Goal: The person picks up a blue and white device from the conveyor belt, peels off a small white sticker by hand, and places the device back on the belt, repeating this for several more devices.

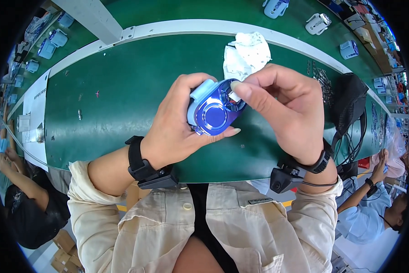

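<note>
Above the near part of the green table I hold a light-blue plastic housing with a shiny dark-blue top (207,111). A round raised disc sits on that top, beside a dark oval opening. My left hand (168,120) is wrapped around the housing from its left side, with the thumb below it. At the opening, my right hand (291,111) is closed in a pinch, thumb and forefinger at the rim. A small white piece (234,96) shows under the right thumb tip; whether the fingers grip it cannot be made out. A crumpled white cloth (246,55) lies just beyond the housing.
Small metal parts (322,84) are heaped at the right, near a black mesh bag (350,102) with cables. A white frame rail (181,28) borders the table's far side. Beyond it stand several light-blue jug-shaped units (276,7). Other people work at both sides.
</note>
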The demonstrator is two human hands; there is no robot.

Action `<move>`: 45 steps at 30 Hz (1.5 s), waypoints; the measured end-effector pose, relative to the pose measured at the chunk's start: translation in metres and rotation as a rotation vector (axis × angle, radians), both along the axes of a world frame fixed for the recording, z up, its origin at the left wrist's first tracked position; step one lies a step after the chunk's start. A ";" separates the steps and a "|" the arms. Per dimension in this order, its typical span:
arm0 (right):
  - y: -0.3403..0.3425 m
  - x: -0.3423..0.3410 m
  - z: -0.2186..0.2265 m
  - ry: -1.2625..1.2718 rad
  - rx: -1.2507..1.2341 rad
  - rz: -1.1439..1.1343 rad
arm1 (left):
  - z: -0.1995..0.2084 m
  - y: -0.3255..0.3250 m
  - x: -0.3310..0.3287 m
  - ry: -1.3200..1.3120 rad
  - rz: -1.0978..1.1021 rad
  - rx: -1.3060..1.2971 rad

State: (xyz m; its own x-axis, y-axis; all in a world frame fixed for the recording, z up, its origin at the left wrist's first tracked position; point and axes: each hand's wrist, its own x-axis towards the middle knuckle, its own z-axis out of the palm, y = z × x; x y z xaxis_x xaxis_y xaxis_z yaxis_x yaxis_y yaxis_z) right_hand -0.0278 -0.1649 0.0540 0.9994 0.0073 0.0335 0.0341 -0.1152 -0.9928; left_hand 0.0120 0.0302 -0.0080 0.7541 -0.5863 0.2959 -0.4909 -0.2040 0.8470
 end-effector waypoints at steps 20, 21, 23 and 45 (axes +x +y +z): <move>0.013 0.001 -0.024 -0.731 -0.739 -0.220 | -0.008 -0.005 0.001 -0.355 0.225 0.050; 0.013 0.001 -0.024 -0.730 -0.738 -0.220 | -0.007 -0.005 0.002 -0.394 0.231 0.063; 0.013 0.002 -0.024 -0.525 -0.536 -0.188 | -0.005 -0.005 0.002 -0.368 0.225 0.058; 0.011 0.017 -0.043 -0.120 0.358 0.411 | -0.013 -0.004 0.000 -0.210 0.050 -0.134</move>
State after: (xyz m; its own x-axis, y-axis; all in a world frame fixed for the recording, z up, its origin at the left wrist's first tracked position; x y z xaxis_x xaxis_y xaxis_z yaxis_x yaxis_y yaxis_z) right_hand -0.0109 -0.1536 0.0109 0.9059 0.3626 0.2187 0.1200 0.2756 -0.9538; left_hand 0.0120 0.0263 -0.0205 0.6948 -0.4952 0.5216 -0.6511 -0.1250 0.7486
